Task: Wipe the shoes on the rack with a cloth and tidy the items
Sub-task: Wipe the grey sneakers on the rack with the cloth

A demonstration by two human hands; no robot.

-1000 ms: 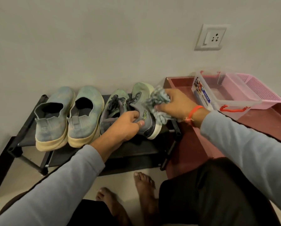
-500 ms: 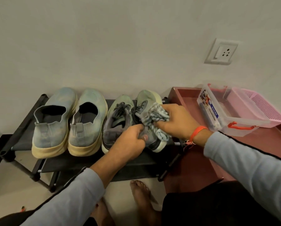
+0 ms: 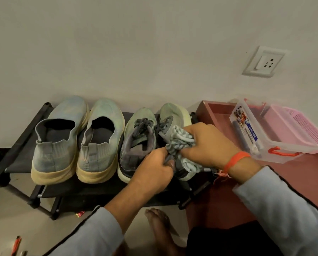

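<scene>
Left hand (image 3: 152,170) is gripping the heel of the rightmost lace-up sneaker (image 3: 174,126) on the black shoe rack (image 3: 19,145). Right hand (image 3: 208,145) is holding a bunched striped cloth (image 3: 180,143) against its side

Grey-white striped cloth (image 3: 180,140), black rack (image 3: 16,145)

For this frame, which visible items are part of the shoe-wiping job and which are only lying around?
In the job:
- cloth, gripped by the right hand
- rightmost laced shoe, held at the heel by the left hand
- other laced shoe
- two slip-on shoes
- black rack

Lying about:
- clear box
- pink basket
- wall socket
- red wrapper on the floor
</scene>
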